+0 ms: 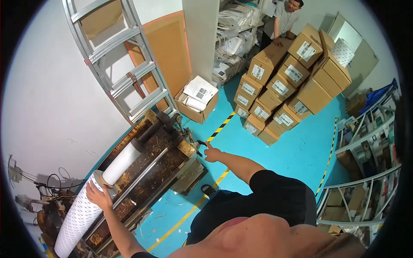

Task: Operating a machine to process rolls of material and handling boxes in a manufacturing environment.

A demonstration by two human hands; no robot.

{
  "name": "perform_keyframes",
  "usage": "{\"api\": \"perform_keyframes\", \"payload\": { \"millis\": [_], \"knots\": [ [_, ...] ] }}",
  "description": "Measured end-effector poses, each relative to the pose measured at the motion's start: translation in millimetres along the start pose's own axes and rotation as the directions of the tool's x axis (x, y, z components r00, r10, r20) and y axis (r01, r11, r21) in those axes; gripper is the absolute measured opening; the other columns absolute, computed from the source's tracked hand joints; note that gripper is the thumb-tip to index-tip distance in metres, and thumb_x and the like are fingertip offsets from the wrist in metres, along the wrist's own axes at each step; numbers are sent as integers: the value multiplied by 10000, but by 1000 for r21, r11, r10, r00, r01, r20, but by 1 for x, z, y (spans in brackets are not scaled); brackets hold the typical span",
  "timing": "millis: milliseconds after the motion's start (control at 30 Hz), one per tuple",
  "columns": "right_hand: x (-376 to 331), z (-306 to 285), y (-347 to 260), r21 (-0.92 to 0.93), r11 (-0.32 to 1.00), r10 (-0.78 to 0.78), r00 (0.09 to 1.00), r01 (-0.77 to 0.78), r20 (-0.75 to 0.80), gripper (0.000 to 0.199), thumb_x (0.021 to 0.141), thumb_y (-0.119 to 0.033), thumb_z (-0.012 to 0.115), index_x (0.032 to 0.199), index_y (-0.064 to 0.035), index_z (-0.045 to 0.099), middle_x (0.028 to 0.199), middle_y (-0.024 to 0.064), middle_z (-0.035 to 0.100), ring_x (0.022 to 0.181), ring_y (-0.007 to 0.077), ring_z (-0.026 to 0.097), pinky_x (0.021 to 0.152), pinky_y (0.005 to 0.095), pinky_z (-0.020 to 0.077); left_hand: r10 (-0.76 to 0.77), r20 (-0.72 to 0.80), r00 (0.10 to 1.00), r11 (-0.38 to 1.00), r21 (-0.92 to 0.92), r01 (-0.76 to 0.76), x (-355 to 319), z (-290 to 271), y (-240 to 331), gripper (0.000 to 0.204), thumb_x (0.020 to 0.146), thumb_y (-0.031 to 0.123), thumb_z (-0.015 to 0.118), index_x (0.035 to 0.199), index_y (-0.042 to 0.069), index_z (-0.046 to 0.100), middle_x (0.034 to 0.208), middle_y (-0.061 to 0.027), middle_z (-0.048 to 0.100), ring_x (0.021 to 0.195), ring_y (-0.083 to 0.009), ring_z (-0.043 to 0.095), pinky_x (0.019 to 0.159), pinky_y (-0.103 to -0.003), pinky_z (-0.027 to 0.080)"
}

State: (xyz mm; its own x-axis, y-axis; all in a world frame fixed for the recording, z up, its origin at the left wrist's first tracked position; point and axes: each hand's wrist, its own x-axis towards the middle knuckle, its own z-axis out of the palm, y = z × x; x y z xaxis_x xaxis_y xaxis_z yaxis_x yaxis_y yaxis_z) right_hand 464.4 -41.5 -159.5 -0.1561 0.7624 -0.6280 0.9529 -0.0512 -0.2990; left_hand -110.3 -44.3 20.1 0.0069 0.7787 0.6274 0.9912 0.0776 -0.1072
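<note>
Roll (86,206) of white perforated material lies on the rusty machine (159,167), its end gripped by the left hand (99,194). Right hand (212,153) closes on a black handle (200,143) at the machine's far corner. Stacked boxes (286,81) stand well beyond.

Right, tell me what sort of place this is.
Probably a small workshop with a storeroom. A grimy old machine carries a long white roll that the left hand grips, cardboard boxes are stacked on the blue floor, and shelving lines the wall.
</note>
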Motion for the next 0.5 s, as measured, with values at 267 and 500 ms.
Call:
{"api": "perform_keyframes", "payload": {
  "millis": [267, 500],
  "knots": [
    [-6, -7, -3, -13, 1000, -21, 1000, 21, -3, 383, 889, -285, 521, 1150, -6, 496, 1486, 203, -64, 1024, 310, 564, 729, 465, 472, 4, 18, 1000, 1000, -23, -4, -1, 1, -3, 630, 868, 464, 464, 1346, 64, 368, 1381, -194, 336, 1281, -356, 289, 1037, -509, 177],
    [0, 4, 9, 27, 999, -26, 999, 27, -36, 356, 852, -294, 546, 1101, -39, 531, 1476, 223, 22, 1116, 335, 511, 813, 488, 460, -25, 77, 997, 997, -68, 30, 3, -5, -4, 662, 825, 430, 550, 1335, 47, 374, 1378, -210, 335, 1277, -371, 290, 1036, -498, 192]
  ]
}}
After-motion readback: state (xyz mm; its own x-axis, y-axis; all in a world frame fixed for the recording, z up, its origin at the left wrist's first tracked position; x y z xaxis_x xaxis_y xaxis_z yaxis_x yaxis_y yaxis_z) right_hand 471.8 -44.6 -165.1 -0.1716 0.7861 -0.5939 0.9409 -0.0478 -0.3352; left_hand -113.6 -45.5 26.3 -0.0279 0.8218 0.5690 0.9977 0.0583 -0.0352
